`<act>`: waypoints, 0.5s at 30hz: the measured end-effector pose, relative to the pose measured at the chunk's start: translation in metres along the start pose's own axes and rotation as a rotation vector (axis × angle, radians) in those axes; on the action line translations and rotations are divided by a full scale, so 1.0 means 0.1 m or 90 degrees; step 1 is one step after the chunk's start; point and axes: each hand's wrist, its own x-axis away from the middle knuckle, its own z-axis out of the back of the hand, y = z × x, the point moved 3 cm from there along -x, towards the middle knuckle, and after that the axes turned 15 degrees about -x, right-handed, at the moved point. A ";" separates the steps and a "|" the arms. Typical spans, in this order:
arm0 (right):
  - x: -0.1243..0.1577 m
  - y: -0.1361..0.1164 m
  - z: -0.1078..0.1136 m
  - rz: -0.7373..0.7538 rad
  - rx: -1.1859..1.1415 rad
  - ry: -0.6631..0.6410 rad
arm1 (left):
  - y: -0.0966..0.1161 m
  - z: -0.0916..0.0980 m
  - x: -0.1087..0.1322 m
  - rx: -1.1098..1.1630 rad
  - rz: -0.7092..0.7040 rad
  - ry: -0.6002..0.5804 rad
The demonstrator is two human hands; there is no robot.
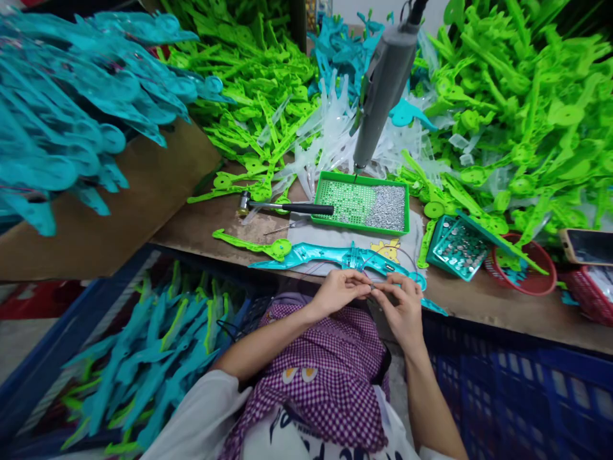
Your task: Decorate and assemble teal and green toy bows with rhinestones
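Note:
My left hand (341,292) and my right hand (401,308) meet at the table's front edge, fingertips pinched together. Between them is the end of a thin wire (384,248), with a tiny dark piece whose kind I cannot make out. This wire arcs over a long, translucent blue plastic shell (325,253), which lies open side up just beyond my fingers. A bright green plastic arm (253,245) with a round end touches the shell's left part. The pointed tip of another blue piece (435,307) shows beside my right hand.
A hanging electric screwdriver (385,96) points down at a green tray (363,228) of screws. A hammer (287,207) rests against the tray. Teal boxes (462,249) of small metal parts and a red basket (524,291) stand right. Heaped green parts (527,128) surround the back; blue crates (527,390) flank me.

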 end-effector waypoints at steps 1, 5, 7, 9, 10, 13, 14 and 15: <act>0.00 -0.01 -0.01 0.001 0.002 -0.006 | 0.00 0.00 0.00 0.009 0.008 0.004; 0.02 -0.02 -0.03 0.003 0.009 0.021 | 0.00 -0.02 0.02 0.059 0.051 -0.002; 0.03 -0.03 -0.04 0.026 0.032 0.044 | 0.02 -0.03 0.02 0.076 0.066 -0.006; 0.05 -0.05 -0.04 0.065 0.073 0.058 | 0.03 -0.03 0.03 0.082 0.075 -0.004; 0.06 -0.05 -0.05 0.084 0.094 0.060 | 0.04 -0.02 0.02 0.083 0.079 -0.002; 0.08 -0.04 -0.05 0.130 0.130 0.058 | 0.05 -0.01 0.02 0.076 0.093 -0.016; 0.09 -0.03 -0.05 0.148 0.135 0.057 | 0.05 -0.01 0.02 0.072 0.095 -0.022; 0.10 -0.02 -0.05 0.168 0.140 0.058 | 0.05 -0.02 0.01 0.068 0.095 -0.025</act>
